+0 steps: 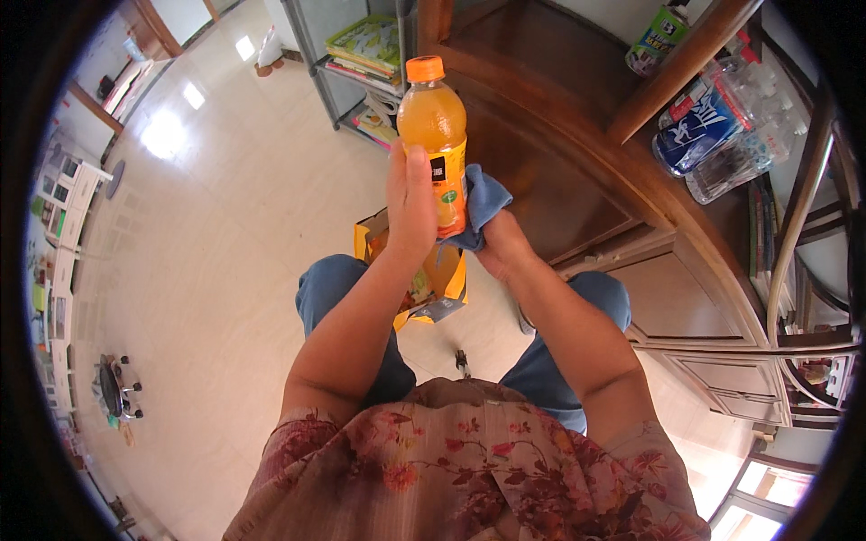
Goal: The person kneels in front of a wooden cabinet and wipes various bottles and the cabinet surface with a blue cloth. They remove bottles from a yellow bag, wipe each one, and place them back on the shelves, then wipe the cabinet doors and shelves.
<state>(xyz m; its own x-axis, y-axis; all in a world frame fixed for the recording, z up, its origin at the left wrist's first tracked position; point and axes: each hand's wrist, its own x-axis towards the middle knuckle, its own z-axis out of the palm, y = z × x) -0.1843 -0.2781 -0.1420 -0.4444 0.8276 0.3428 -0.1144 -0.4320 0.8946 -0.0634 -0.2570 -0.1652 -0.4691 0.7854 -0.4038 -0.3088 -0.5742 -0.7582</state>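
Observation:
My left hand [411,199] holds a plastic bottle of orange drink [433,122] upright by its left side, the thumb and fingers along the label. The bottle has an orange screw cap and a yellow label with writing. In my right hand [502,243] is a blue cloth [488,199], bunched against the lower right side of the bottle. Below both hands, between my knees, an open yellow and black cardboard box [460,287] stands on the floor, with colourful packets partly seen inside. My forearms and the bottle hide part of the box.
A brown wooden cabinet [602,155] curves along the right. On it are a spray can [659,40], a blue-labelled bottle [703,125] and clear plastic bottles [734,162]. A grey rack [318,67] with books [365,51] stands ahead. A wheeled stool [111,387] is far left.

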